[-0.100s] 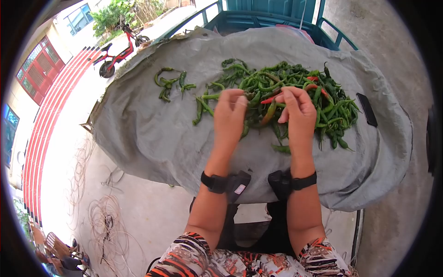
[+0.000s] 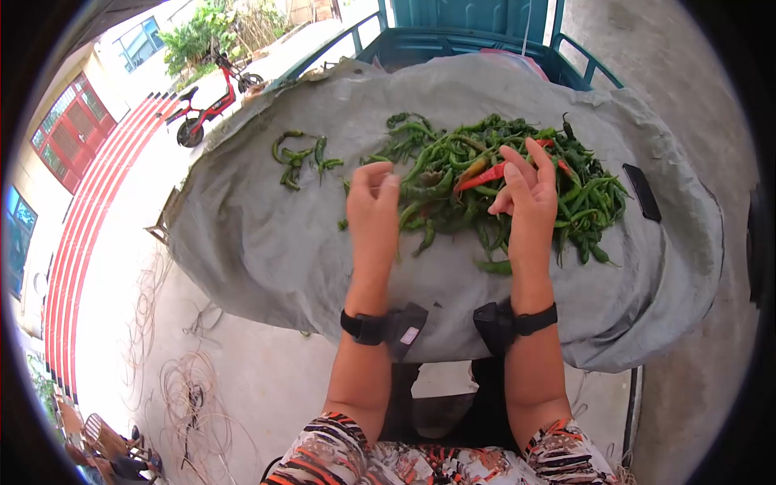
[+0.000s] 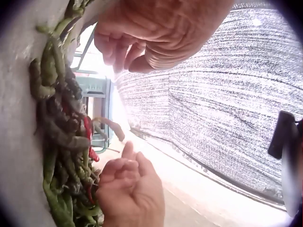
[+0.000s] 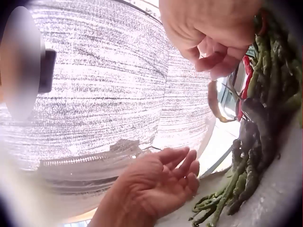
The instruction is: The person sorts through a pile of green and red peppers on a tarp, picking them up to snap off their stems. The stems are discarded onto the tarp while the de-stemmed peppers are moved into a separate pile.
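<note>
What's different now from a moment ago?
The left hand has moved left, away from the right hand, whose fingers have spread more. A yellowish pepper that hung below the red pepper seems to be above it now; whether a hand just let it go, I can't tell. The pepper pile and black phone stayed put.

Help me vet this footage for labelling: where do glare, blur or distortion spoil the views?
Head: wide-angle distortion bends the red-edged steps, the corners go black, and the pale ground is washed out at left; left wrist: the backlit mesh screen glares, and the peppers look soft; right wrist: the mesh is bright again, and an oval patch at upper left is blurred.
</note>
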